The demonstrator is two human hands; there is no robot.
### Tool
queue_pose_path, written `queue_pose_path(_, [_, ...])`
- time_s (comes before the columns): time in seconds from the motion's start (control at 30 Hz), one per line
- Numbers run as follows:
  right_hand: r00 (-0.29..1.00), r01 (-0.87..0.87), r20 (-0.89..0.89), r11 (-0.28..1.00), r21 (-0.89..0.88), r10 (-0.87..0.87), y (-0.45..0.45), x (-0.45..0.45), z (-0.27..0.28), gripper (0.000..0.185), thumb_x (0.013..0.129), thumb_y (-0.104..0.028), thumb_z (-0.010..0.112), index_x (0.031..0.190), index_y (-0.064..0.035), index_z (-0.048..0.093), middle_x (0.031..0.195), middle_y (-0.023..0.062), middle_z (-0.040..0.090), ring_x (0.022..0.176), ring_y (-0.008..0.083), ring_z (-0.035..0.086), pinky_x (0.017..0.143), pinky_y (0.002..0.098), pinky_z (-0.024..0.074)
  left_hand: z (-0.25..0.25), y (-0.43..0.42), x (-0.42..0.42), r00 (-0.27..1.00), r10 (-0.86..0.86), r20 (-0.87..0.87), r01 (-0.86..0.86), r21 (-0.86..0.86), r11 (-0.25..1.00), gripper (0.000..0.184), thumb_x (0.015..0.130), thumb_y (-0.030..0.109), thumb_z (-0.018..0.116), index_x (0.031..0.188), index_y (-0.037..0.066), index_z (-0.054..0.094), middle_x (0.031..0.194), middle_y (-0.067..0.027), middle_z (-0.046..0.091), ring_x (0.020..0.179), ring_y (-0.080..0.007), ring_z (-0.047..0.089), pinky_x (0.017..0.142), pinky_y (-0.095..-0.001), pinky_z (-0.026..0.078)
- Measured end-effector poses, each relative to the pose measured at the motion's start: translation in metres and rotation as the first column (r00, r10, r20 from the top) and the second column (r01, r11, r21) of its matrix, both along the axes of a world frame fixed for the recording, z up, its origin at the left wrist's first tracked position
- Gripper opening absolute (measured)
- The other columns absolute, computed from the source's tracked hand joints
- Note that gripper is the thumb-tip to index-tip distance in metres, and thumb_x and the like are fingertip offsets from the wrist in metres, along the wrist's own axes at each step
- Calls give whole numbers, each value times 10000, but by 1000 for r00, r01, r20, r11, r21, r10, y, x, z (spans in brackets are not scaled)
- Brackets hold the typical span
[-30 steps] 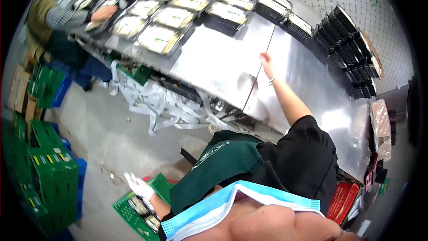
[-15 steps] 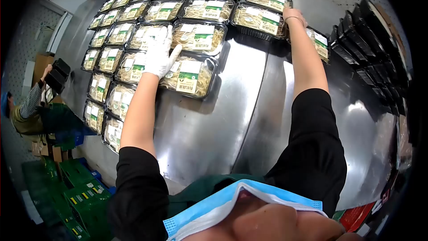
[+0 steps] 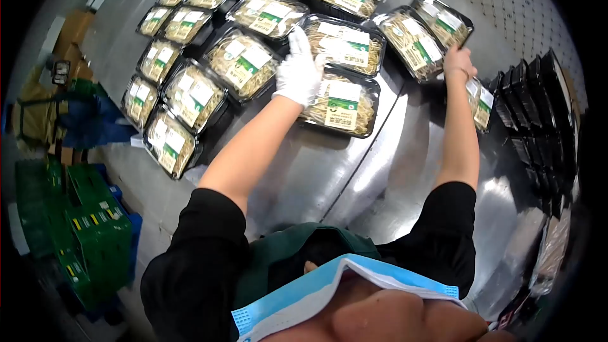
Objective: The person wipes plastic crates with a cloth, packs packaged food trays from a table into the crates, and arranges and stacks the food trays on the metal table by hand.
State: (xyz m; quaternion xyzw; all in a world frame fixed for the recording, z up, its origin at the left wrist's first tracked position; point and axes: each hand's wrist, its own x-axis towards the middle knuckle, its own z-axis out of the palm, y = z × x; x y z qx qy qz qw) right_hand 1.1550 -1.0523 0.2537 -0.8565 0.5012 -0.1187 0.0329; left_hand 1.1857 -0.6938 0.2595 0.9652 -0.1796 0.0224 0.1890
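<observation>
Stretching between the front packs (image 3: 342,102) and the apron (image 3: 265,267), the worktop (image 3: 305,172) leaves moving room; black trays (image 3: 538,133) edge its right; clear-topped packs lie there in rough rows, pale strands (image 3: 363,116) inside; the gloved left hand (image 3: 299,76) rests against some, fingers extended; the right hand (image 3: 460,63) curls at one's edge, grip unclear.

Metal table (image 3: 285,171) (seamed) — labelled packs (image 3: 339,104) lie across it; stacked black trays (image 3: 532,133) too.
</observation>
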Motion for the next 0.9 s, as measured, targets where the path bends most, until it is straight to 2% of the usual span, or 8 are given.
queue_pose_path(0.13, [974,-75,201,988,-133,101,3,-42,14,434,791,-441,369,979,-72,500,899,154,600,860,307,569,814,384,349,2,-7,14,948,229,-223,-257,-108,960,769,804,379,437,1280,-37,-2,1221,-234,352,874,-340,544,753,-392,443])
queue_pose_path(0.27, [947,-217,191,953,-211,258,-13,-80,36,394,785,-424,421,956,-79,507,906,141,592,845,325,562,721,412,414,1,-6,27,892,257,-371,-289,-32,957,481,796,445,391,1051,56,514,1068,-193,520,918,-306,541,782,-377,423])
queue_pose_path(0.33, [925,-314,146,921,-232,352,5,-109,54,327,810,-360,446,939,-63,489,887,169,569,802,359,549,668,437,426,-32,-17,11,965,-8,-262,-103,-407,908,406,807,397,357,913,71,575,897,-166,581,807,-308,551,737,-392,419])
queue_pose_path(0.4, [823,-509,207,849,-143,529,21,-138,63,343,827,-350,442,922,-22,468,883,201,545,778,382,529,647,426,421,-64,-26,-6,967,-228,-117,198,-223,954,361,791,372,396,777,49,558,789,-169,570,717,-318,542,656,-388,432])
queue_pose_path(0.67, [625,-695,221,663,-280,749,178,-203,136,359,769,-328,563,706,15,480,636,164,492,582,294,480,532,379,396,62,237,-226,986,146,-78,-157,-734,661,349,739,312,576,583,35,431,543,-135,444,505,-263,463,498,-331,380])
queue_pose_path(0.7, [144,-815,301,285,-504,943,181,-196,135,364,771,-325,560,722,26,473,639,178,487,575,304,470,533,386,395,60,272,-260,961,272,-52,-229,-698,678,366,747,303,586,572,32,414,516,-127,384,469,-226,407,473,-321,353])
queue_pose_path(0.77, [416,-816,185,455,-356,890,236,-201,149,380,785,-322,541,721,44,459,635,199,469,570,316,451,529,390,389,54,332,-321,846,532,12,-362,-720,592,385,737,259,622,549,27,379,490,-105,298,441,-171,286,416,-312,301])
queue_pose_path(0.9, [-86,-941,304,22,-338,949,402,-186,140,287,797,-218,554,694,12,415,624,105,393,575,222,377,530,325,367,33,433,-459,385,905,180,-618,-679,397,390,699,169,661,515,34,345,469,-92,264,416,-176,233,374,-319,259])
